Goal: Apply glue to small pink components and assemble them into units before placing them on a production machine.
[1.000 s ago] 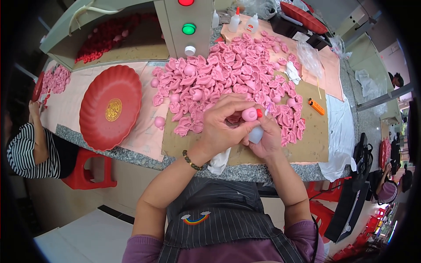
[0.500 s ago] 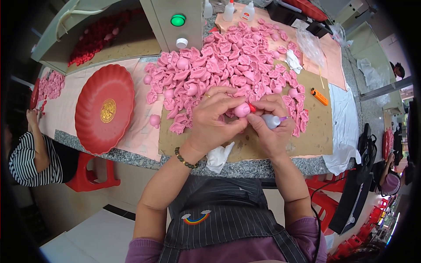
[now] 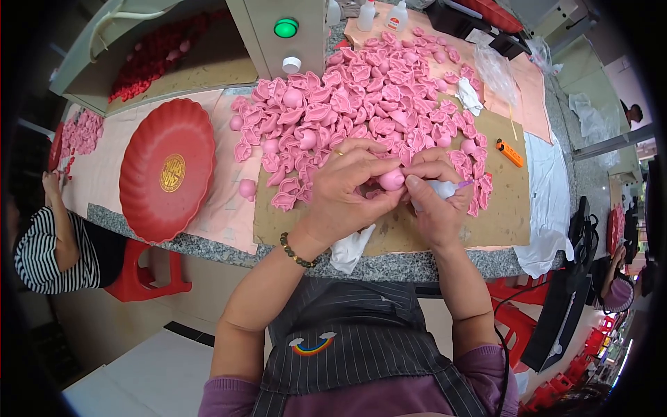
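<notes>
My left hand [image 3: 347,186] pinches a round pink piece [image 3: 392,180] between thumb and fingers, above the brown board [image 3: 403,235]. The thumb and fingertips of my right hand [image 3: 442,212] press against the same piece from the other side. Tucked in that right hand is a small whitish squeeze bottle [image 3: 443,188] with a purple tip, pointing right. Just beyond both hands lies a large heap of pink petal-shaped pieces [image 3: 361,97], with round pink pieces mixed in. A crumpled white cloth [image 3: 351,249] is partly under my left wrist.
A red scalloped tray [image 3: 142,174] stands left, beside a grey cabinet [image 3: 278,52] with a green light. An orange lighter [image 3: 510,153] lies right of the heap. White bottles [image 3: 397,17] stand at the back. A person in a striped top [image 3: 45,240] sits far left.
The red bit between my fingertips is now out of sight. The right fingers have closed in on the pink piece, and the bottle's purple tip shows more. The view has shifted slightly.
</notes>
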Demonstrator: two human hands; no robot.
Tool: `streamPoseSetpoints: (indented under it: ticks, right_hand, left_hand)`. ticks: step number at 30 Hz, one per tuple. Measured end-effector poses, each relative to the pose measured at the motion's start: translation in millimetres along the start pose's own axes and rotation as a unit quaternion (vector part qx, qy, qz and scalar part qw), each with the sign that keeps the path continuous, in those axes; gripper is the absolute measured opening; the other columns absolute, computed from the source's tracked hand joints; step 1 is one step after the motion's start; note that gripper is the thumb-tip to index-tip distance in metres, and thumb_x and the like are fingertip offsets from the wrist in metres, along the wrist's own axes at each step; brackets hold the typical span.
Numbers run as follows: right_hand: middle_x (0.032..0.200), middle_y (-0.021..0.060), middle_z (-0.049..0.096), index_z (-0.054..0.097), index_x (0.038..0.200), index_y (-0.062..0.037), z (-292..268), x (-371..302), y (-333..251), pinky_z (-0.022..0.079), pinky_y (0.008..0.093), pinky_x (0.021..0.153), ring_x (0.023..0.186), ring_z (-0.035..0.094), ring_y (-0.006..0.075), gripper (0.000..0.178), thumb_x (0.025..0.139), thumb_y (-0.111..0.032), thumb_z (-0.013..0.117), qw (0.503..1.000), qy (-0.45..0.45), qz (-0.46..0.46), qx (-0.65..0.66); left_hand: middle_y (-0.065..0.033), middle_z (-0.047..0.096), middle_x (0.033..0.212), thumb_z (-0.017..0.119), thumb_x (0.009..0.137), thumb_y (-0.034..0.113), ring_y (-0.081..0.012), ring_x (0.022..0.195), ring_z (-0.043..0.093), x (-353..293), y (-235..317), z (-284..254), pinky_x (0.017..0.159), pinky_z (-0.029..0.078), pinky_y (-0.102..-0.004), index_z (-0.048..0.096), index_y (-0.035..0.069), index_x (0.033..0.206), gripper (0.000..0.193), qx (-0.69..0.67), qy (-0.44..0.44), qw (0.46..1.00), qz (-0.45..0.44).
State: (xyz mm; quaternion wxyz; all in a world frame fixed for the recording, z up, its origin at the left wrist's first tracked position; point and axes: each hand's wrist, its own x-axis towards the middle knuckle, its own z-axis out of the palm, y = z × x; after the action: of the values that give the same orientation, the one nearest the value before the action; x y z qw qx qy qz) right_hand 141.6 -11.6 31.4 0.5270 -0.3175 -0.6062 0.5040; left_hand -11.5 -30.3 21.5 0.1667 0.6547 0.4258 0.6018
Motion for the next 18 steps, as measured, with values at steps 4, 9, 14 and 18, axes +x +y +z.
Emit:
streamPoseSetpoints:
  ticks: [4, 9, 14, 18]
  right_hand:
    - [0.085, 0.0077, 0.053, 0.063, 0.079, 0.0015, 3.8, 0.6, -7.0, 0.042, 0.0252, 0.061, 0.069, 0.051, 0.0122, 0.005, 0.074, 0.003, 0.063, 0.996, 0.035, 0.038, 0.068]
    - [0.079, 0.0104, 0.055, 0.058, 0.076, 0.0029, -6.2, 2.3, -1.0, 0.041, 0.0245, 0.050, 0.058, 0.053, 0.0142, 0.007, 0.074, -0.001, 0.064, 0.986, -0.042, -0.149, -0.058]
    - [0.068, 0.0097, 0.057, 0.062, 0.080, 0.0011, 5.9, -0.5, -16.7, 0.040, 0.0300, 0.051, 0.058, 0.054, 0.0203, 0.025, 0.064, -0.015, 0.074, 0.922, -0.311, -0.195, -0.121]
    - [0.072, 0.0066, 0.053, 0.062, 0.084, -0.0034, 24.4, -18.1, -8.7, 0.042, 0.0332, 0.052, 0.059, 0.053, 0.0239, 0.037, 0.051, -0.015, 0.073, 0.834, -0.419, -0.216, -0.288]
  left_hand:
    - [-0.0085, 0.064, 0.084, 0.074, 0.058, 0.003, -0.0213, 0.088, 0.060, -0.8, 0.7, -1.5, 0.071, 0.050, -0.0295, 0.067, 0.004, 0.089, 0.032, -0.014, 0.005, 0.999, -0.039]
    - [-0.0099, 0.064, 0.088, 0.075, 0.061, 0.005, -0.0191, 0.089, 0.060, 0.3, -0.3, -2.2, 0.073, 0.050, -0.0280, 0.067, 0.003, 0.089, 0.030, -0.050, 0.018, 0.996, -0.077]
    - [-0.0095, 0.063, 0.088, 0.076, 0.062, 0.007, -0.0170, 0.082, 0.061, -2.4, -9.3, -6.7, 0.072, 0.049, -0.0273, 0.066, 0.001, 0.089, 0.029, -0.067, 0.029, 0.994, -0.085]
    - [-0.0077, 0.060, 0.094, 0.075, 0.067, 0.000, -0.0119, 0.085, 0.058, -3.9, -16.0, -7.9, 0.074, 0.049, -0.0240, 0.061, -0.003, 0.093, 0.029, -0.116, 0.027, 0.987, -0.109]
